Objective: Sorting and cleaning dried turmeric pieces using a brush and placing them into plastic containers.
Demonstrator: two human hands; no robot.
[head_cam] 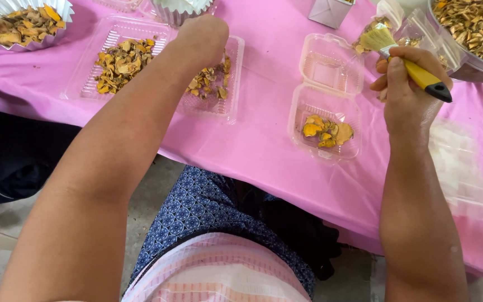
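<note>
While right hand (406,92) grips brush (403,59), left hand (202,36) reaches tray (231,109).

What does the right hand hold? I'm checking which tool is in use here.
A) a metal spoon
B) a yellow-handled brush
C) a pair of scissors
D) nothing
B: the right hand grips a yellow-handled brush with pale bristles, raised above the open clear clamshell container that holds a few dried yellow slices.

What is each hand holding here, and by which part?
The right hand grips a paintbrush by its yellow handle. The left hand reaches into a clear tray of dried slices; any hold there cannot be told.
</note>
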